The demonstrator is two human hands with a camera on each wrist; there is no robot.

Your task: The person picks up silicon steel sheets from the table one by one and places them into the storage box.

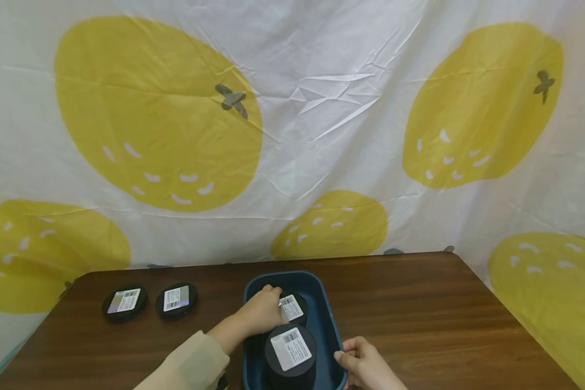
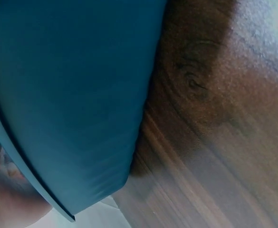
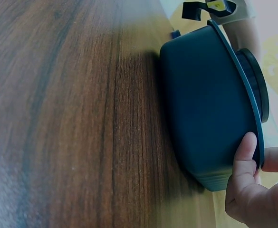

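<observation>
A deep blue plastic bin (image 1: 329, 319) stands on the wooden table in front of me. My left hand (image 1: 262, 311) reaches over its left wall and grips a black round container (image 1: 292, 307) with a barcode label on top, toward the bin's back. Nearer to me in the bin is a taller-looking black round container (image 1: 291, 352), also labelled. My right hand (image 1: 365, 363) pinches the right rim of the bin, thumb and fingers on either side of the wall in the right wrist view. In the left wrist view, the bin's wall (image 2: 77, 104) hides most of the left hand.
Two flat black round containers (image 1: 124, 303) with labels lie on the table's left side. Dark brown wood tabletop (image 1: 419, 303) extends right of the bin. Behind the table hangs a white cloth (image 1: 312, 162) printed with yellow fruit.
</observation>
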